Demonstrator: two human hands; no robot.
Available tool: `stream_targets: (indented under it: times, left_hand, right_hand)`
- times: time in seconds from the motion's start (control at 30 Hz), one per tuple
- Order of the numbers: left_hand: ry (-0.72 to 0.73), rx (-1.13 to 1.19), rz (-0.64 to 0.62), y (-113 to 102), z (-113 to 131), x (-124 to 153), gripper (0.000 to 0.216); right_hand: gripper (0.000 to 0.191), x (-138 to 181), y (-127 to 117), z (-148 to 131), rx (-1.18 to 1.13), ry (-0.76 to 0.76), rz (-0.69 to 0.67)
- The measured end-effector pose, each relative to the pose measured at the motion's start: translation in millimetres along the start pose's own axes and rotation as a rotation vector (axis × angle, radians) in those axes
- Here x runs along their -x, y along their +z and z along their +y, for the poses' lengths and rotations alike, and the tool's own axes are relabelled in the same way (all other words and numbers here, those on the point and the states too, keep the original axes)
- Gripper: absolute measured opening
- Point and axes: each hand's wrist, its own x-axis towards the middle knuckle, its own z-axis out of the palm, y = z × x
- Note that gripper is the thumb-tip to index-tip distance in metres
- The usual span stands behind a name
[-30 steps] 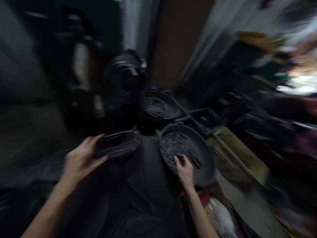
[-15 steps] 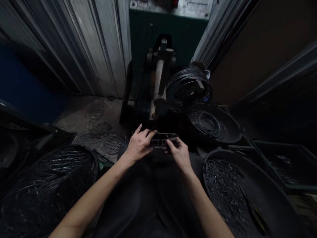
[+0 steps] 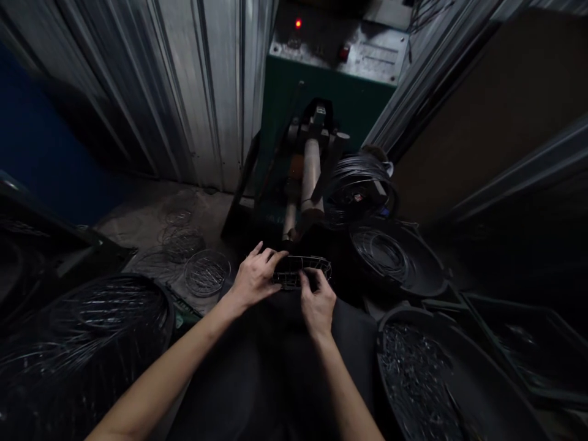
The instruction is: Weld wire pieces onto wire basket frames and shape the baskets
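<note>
A small wire basket (image 3: 316, 262) with rounded ends and a grid of thin bars is held above my lap, in front of the machine. My left hand (image 3: 256, 275) grips its left end, thumb at the top rim and fingers below. At the middle of its near side, my right hand (image 3: 318, 301) has thumb and fingers pinched on a thin wire; whether that wire is loose or part of the basket is too dark to tell. Beyond the basket stands a green machine (image 3: 316, 79) with a metal electrode arm (image 3: 311, 177).
A large tub of wire pieces (image 3: 124, 306) stands at left, beside round wire grids (image 3: 206, 272) on the floor. At right are a wire coil (image 3: 358, 177), a pan with coiled wire (image 3: 383, 251), and a basin (image 3: 478, 355) of short wire bits with dark pliers (image 3: 454, 407).
My right hand has moved left from the basket's right end to its middle. The left hand keeps its hold. The view has tilted up, showing a red light on the machine.
</note>
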Motion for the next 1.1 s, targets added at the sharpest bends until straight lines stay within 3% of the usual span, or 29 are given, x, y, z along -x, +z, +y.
stream_targets:
  times: [0.47, 1.1]
  left_hand:
    - [0.01, 0.02, 0.063, 19, -19, -11, 0.064]
    - [-0.017, 0.043, 0.079, 24, -30, -21, 0.065]
  right_hand:
    - [0.026, -15, 19, 13, -0.004, -0.08, 0.047]
    - [0.025, -29, 27, 15, 0.007, -0.121, 0.046]
